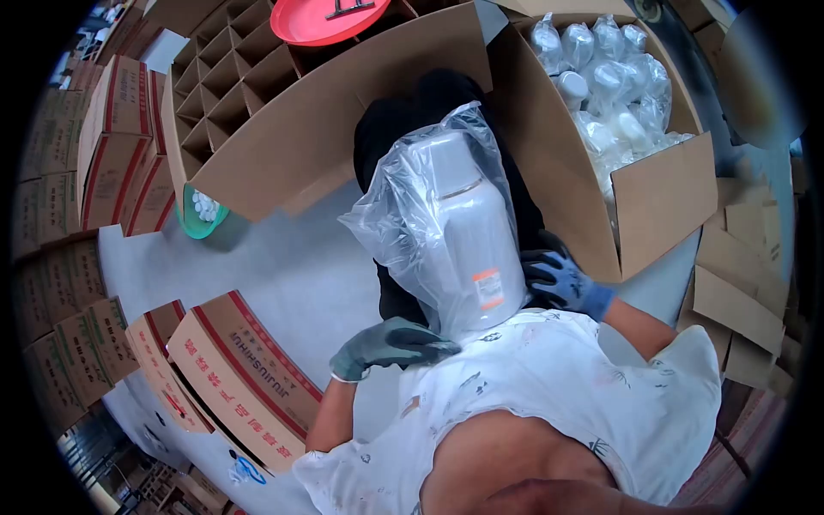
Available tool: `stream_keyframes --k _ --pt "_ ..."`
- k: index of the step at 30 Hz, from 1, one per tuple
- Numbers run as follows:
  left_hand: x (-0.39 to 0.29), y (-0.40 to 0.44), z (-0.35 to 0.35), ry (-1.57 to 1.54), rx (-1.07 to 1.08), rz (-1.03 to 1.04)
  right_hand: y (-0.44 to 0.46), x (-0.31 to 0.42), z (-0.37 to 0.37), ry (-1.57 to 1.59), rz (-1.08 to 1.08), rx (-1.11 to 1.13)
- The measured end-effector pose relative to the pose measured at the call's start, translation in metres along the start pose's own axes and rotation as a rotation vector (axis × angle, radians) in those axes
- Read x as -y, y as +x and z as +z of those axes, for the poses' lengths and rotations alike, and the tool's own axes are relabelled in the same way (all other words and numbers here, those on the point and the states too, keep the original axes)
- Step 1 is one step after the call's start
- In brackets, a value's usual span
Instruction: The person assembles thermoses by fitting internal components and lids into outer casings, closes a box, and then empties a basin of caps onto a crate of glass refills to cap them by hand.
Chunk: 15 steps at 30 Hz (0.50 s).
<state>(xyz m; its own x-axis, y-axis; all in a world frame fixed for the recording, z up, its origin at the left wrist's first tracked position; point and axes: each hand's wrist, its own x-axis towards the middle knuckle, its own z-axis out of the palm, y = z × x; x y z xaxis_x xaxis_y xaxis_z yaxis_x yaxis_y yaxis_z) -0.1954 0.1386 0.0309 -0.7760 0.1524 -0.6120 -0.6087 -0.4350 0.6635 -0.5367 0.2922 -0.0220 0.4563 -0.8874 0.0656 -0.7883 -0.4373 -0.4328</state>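
Observation:
A large white bottle with a cup-like lid stands in a clear plastic bag on my lap, an orange and white label near its base. My left hand, in a grey-green glove, touches the bag's lower edge, its fingers together; whether they pinch the plastic is too small to tell. On the bottle's other side, my right hand, in a blue and black glove, rests against its lower part with the fingers apart.
A divided carton stands ahead, a red tray on top. At the right, an open box holds several bagged white items. A green bowl with small white pieces sits left; printed cartons are stacked near it.

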Motion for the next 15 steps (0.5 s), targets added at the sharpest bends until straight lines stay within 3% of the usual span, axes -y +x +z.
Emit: stream_keyframes --k 2,3,4,6,7,10,12,13,14,15 --pt "0.011 0.008 0.009 -0.125 -0.076 0.202 -0.001 -0.002 -0.036 0.105 0.023 0.138" --pt "0.014 0.017 0.017 -0.191 -0.108 0.3 -0.003 -0.01 -0.045 0.256 0.128 0.05" --pt "-0.015 0.034 0.03 -0.06 -0.019 0.415 0.007 -0.005 -0.062 0.486 0.249 -0.1" --pt "-0.05 0.064 0.056 -0.052 0.122 0.376 0.05 0.022 -0.095 0.931 0.489 -0.426" --pt "-0.058 0.084 0.067 0.216 0.147 0.559 0.063 0.033 -0.097 0.762 0.467 -0.383" --pt "-0.068 0.131 0.093 0.646 0.153 0.668 0.065 0.033 -0.073 0.162 0.545 -0.343" --pt "-0.069 0.14 0.089 0.557 0.308 0.607 0.046 0.003 -0.07 0.719 0.697 -0.387" --pt "-0.071 0.135 0.092 0.57 0.267 0.579 0.038 -0.011 -0.068 1.006 0.743 -0.412" --pt "-0.073 0.135 0.092 0.59 0.263 0.611 0.033 -0.018 -0.066 1.411 0.695 -0.763" --pt "-0.08 0.137 0.088 0.617 0.22 0.679 0.012 -0.042 -0.091 1.202 0.807 -0.614"
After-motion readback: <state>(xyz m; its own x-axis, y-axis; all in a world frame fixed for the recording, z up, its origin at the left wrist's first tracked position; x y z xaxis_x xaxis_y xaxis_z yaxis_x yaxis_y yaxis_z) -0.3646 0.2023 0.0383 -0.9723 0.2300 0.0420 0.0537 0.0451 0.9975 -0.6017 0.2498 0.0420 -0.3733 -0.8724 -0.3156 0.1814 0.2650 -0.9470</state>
